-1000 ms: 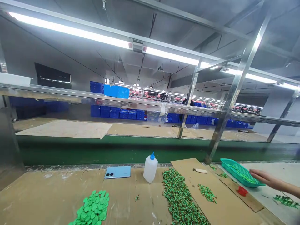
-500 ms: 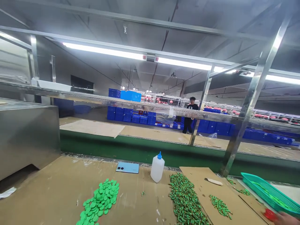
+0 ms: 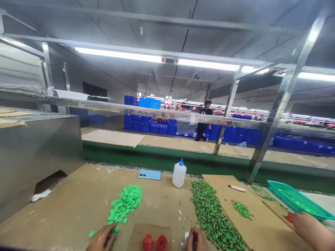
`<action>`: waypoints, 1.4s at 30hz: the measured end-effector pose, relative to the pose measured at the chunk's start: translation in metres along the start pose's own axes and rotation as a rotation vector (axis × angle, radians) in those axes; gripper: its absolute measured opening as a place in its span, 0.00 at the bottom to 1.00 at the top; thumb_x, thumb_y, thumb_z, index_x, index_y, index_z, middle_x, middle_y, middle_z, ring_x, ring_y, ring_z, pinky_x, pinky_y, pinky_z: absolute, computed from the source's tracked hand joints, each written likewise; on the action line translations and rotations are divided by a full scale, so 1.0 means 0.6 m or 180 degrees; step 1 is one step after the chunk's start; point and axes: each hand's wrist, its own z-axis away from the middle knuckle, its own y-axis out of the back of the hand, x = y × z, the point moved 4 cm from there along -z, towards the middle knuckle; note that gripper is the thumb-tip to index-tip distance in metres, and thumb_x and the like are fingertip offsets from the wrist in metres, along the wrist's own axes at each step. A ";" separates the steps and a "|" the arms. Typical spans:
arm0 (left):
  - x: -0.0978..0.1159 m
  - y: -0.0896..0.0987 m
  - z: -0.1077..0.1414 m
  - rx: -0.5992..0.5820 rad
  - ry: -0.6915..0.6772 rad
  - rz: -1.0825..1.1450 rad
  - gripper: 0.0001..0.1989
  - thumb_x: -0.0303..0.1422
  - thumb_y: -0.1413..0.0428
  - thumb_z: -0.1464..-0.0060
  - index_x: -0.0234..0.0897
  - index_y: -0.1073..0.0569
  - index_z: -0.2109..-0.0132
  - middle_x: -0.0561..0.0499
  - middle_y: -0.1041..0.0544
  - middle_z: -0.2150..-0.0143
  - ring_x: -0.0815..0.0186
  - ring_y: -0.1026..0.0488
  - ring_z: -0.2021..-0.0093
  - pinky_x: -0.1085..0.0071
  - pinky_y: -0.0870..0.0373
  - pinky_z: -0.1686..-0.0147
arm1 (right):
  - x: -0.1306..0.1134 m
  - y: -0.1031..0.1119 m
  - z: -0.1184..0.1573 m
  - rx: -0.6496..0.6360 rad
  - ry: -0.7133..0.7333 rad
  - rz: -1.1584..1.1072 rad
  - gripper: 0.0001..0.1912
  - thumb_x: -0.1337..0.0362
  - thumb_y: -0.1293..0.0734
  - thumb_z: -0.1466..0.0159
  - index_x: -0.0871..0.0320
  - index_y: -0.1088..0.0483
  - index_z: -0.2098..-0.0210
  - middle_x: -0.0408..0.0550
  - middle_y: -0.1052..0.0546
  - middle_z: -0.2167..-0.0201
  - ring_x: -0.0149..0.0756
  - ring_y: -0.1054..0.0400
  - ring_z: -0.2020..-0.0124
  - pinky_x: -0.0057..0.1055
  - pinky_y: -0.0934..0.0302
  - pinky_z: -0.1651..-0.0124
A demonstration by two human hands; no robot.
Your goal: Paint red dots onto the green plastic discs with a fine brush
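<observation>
Steel cabinet (image 3: 39,153) fills the far left, with a white scrap (image 3: 40,196) at its foot on the cardboard-covered counter (image 3: 65,205). One loose green disc (image 3: 91,234) lies just left of the left hand (image 3: 103,238). That hand's fingers curl nearly shut, and a second green disc (image 3: 115,230) sits at the fingertips, apparently pinched, though the bottom edge cuts the hand off. A disc this small is best pressed firmly between thumb and fingertip and kept low over the counter. Above spreads a heap of green discs (image 3: 125,201), near a blue phone (image 3: 149,174) and a plastic bottle (image 3: 179,176) with a blue cap. Two red pieces (image 3: 148,242) stand on a small cardboard square (image 3: 136,234) between the hands, cut off below, so their shape is hard to make out. The right hand (image 3: 195,241) is half closed around something thin and dark, with a white bit (image 3: 186,236) beside it; what it grips is unclear. Next lies a long heap of green-and-brown pieces (image 3: 213,212), then a cardboard sheet (image 3: 261,226) carrying a smaller heap (image 3: 242,209) and a pale stick (image 3: 237,188). At the far right, a third hand (image 3: 311,230), probably a co-worker's, reaches below a teal basket (image 3: 298,200), a red thing (image 3: 289,217) at its fingertips.
</observation>
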 end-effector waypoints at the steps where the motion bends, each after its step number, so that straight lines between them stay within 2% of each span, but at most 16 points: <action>1: 0.013 0.007 0.002 0.0060 0.0108 0.0053 0.14 0.47 0.43 0.49 0.46 0.17 0.64 0.48 0.14 0.63 0.49 0.16 0.62 0.56 0.17 0.59 | -0.014 -0.025 0.042 -0.0131 -0.0050 -0.0011 0.20 0.45 0.37 0.28 0.56 0.27 0.57 0.49 0.22 0.61 0.37 0.28 0.64 0.36 0.30 0.60; 3: 0.043 0.016 0.007 -0.0073 0.0349 0.0445 0.15 0.47 0.41 0.49 0.42 0.18 0.65 0.42 0.15 0.61 0.46 0.18 0.57 0.48 0.22 0.48 | -0.033 -0.058 0.110 -0.0370 -0.0138 0.0013 0.24 0.43 0.41 0.28 0.57 0.28 0.61 0.51 0.23 0.65 0.41 0.28 0.66 0.38 0.32 0.62; 4: 0.057 0.020 0.008 -0.0112 0.0427 0.0544 0.16 0.48 0.42 0.48 0.42 0.18 0.66 0.42 0.15 0.61 0.47 0.19 0.56 0.47 0.24 0.45 | -0.038 -0.066 0.133 -0.0474 -0.0156 0.0066 0.25 0.42 0.43 0.28 0.58 0.29 0.61 0.52 0.23 0.66 0.44 0.27 0.65 0.40 0.32 0.61; 6: 0.081 0.029 0.005 -0.0114 0.0653 0.0702 0.16 0.48 0.41 0.48 0.41 0.19 0.66 0.42 0.16 0.61 0.49 0.20 0.56 0.49 0.24 0.45 | -0.042 -0.072 0.157 -0.0636 -0.0147 0.0180 0.27 0.42 0.45 0.28 0.59 0.30 0.60 0.54 0.24 0.65 0.47 0.28 0.63 0.42 0.33 0.59; 9: 0.122 0.046 -0.005 -0.0006 0.1049 0.1186 0.21 0.50 0.42 0.45 0.35 0.20 0.58 0.41 0.17 0.61 0.54 0.18 0.61 0.56 0.19 0.55 | -0.040 -0.069 0.154 -0.0738 -0.0105 0.0281 0.26 0.42 0.45 0.28 0.59 0.31 0.59 0.54 0.25 0.64 0.45 0.30 0.66 0.41 0.35 0.59; 12: 0.196 0.072 -0.018 0.0075 0.1151 0.1846 0.25 0.51 0.40 0.44 0.34 0.22 0.51 0.43 0.17 0.55 0.61 0.17 0.60 0.65 0.19 0.53 | -0.042 -0.064 0.144 -0.0753 -0.0076 0.0336 0.24 0.44 0.44 0.28 0.58 0.32 0.59 0.53 0.26 0.64 0.42 0.31 0.68 0.39 0.36 0.61; 15: 0.287 0.099 -0.023 -0.0025 0.1250 0.3143 0.21 0.44 0.28 0.54 0.36 0.18 0.56 0.49 0.17 0.60 0.67 0.17 0.62 0.77 0.21 0.58 | -0.047 -0.061 0.143 -0.0752 -0.0058 0.0338 0.22 0.46 0.43 0.28 0.58 0.32 0.59 0.54 0.25 0.62 0.44 0.30 0.65 0.39 0.35 0.60; 17: 0.340 0.114 -0.022 -0.0135 0.1272 0.3768 0.18 0.39 0.24 0.57 0.37 0.16 0.60 0.51 0.17 0.65 0.69 0.17 0.64 0.82 0.22 0.62 | -0.049 -0.060 0.144 -0.0752 -0.0060 0.0335 0.21 0.47 0.43 0.28 0.59 0.31 0.59 0.55 0.25 0.62 0.45 0.30 0.63 0.39 0.34 0.59; 19: 0.376 0.121 -0.018 -0.0249 0.1286 0.4051 0.15 0.37 0.23 0.57 0.39 0.15 0.62 0.51 0.16 0.67 0.69 0.17 0.64 0.84 0.22 0.62 | -0.049 -0.058 0.144 -0.0748 -0.0076 0.0307 0.22 0.46 0.43 0.28 0.59 0.31 0.59 0.56 0.25 0.62 0.46 0.29 0.62 0.39 0.34 0.60; 21: 0.396 0.119 -0.014 -0.0375 0.1332 0.4168 0.14 0.36 0.24 0.56 0.40 0.14 0.61 0.51 0.16 0.67 0.69 0.16 0.64 0.84 0.22 0.62 | -0.048 -0.057 0.143 -0.0727 -0.0168 0.0245 0.24 0.45 0.42 0.29 0.60 0.31 0.60 0.56 0.25 0.62 0.44 0.30 0.65 0.38 0.33 0.62; 24: 0.411 0.105 -0.013 -0.0599 0.1359 0.4191 0.13 0.35 0.24 0.54 0.41 0.14 0.61 0.51 0.16 0.69 0.70 0.16 0.66 0.84 0.21 0.63 | -0.048 -0.053 0.142 -0.0684 -0.0360 0.0122 0.25 0.43 0.41 0.29 0.60 0.30 0.61 0.55 0.25 0.63 0.41 0.31 0.67 0.36 0.33 0.64; 28: 0.434 0.076 -0.018 -0.0847 0.1209 0.4133 0.11 0.36 0.25 0.52 0.42 0.14 0.60 0.54 0.18 0.72 0.71 0.17 0.68 0.85 0.23 0.66 | -0.055 -0.046 0.145 -0.0673 -0.0594 -0.0085 0.26 0.41 0.39 0.30 0.60 0.29 0.62 0.55 0.23 0.63 0.42 0.29 0.64 0.35 0.32 0.63; 32: 0.455 0.029 -0.029 -0.1123 0.1094 0.4036 0.09 0.37 0.28 0.47 0.43 0.14 0.58 0.54 0.18 0.70 0.72 0.18 0.67 0.85 0.24 0.67 | -0.051 -0.041 0.154 -0.0749 -0.1033 -0.0221 0.29 0.39 0.37 0.32 0.61 0.26 0.59 0.55 0.21 0.62 0.39 0.27 0.68 0.34 0.32 0.63; 35: 0.465 -0.013 -0.040 -0.1305 0.1106 0.4021 0.09 0.36 0.29 0.45 0.41 0.15 0.58 0.52 0.18 0.69 0.73 0.19 0.68 0.84 0.24 0.67 | -0.045 -0.039 0.161 -0.0840 -0.1248 -0.0355 0.28 0.40 0.35 0.32 0.61 0.25 0.59 0.56 0.20 0.62 0.40 0.25 0.67 0.33 0.31 0.63; 39: 0.467 -0.062 -0.060 -0.1567 0.1291 0.3855 0.11 0.36 0.30 0.45 0.36 0.16 0.57 0.49 0.18 0.70 0.71 0.21 0.72 0.82 0.27 0.72 | -0.038 -0.034 0.168 -0.0977 -0.1546 -0.0543 0.25 0.43 0.33 0.33 0.61 0.26 0.56 0.56 0.19 0.60 0.41 0.23 0.65 0.34 0.29 0.61; 42: 0.445 -0.086 -0.085 -0.1702 0.1388 0.3626 0.11 0.35 0.30 0.47 0.35 0.18 0.59 0.45 0.16 0.67 0.65 0.20 0.71 0.76 0.25 0.74 | -0.040 -0.027 0.169 -0.0944 -0.1863 -0.0623 0.23 0.45 0.32 0.33 0.61 0.27 0.55 0.56 0.20 0.59 0.42 0.23 0.64 0.36 0.27 0.61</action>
